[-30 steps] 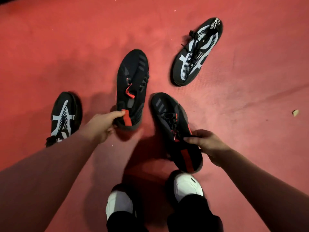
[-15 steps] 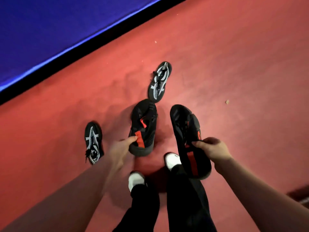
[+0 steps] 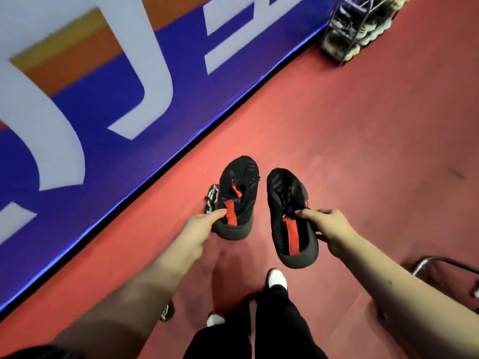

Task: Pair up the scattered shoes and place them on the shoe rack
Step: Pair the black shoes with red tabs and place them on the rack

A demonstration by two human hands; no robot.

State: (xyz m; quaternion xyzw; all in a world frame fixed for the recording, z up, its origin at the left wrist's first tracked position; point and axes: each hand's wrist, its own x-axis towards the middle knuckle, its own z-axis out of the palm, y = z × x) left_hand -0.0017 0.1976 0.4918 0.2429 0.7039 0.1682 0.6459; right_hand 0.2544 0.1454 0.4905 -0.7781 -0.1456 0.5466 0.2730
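1. First black shoe (image 3: 238, 198), red heel tab: held above the red floor (image 3: 363, 138) by the left hand (image 3: 199, 226), whose thumb and fingers are pinched on the heel collar; the toe is pointed away.
2. Second black shoe (image 3: 287, 203), matching: gripped at the collar by the right hand (image 3: 329, 229), thumb on top, fingers curled beneath; carried just beside the first, not touching.
3. Black-and-white shoe (image 3: 212, 198): laid on the floor, largely hidden behind the first, near the floor's edge along the blue banner (image 3: 103, 112).
4. Shoe rack (image 3: 344, 35): stood at the floor's far edge against the banner; shoes are seen on it, blurred.
5. Metal frame (image 3: 440, 263): partly seen at the floor's right edge.
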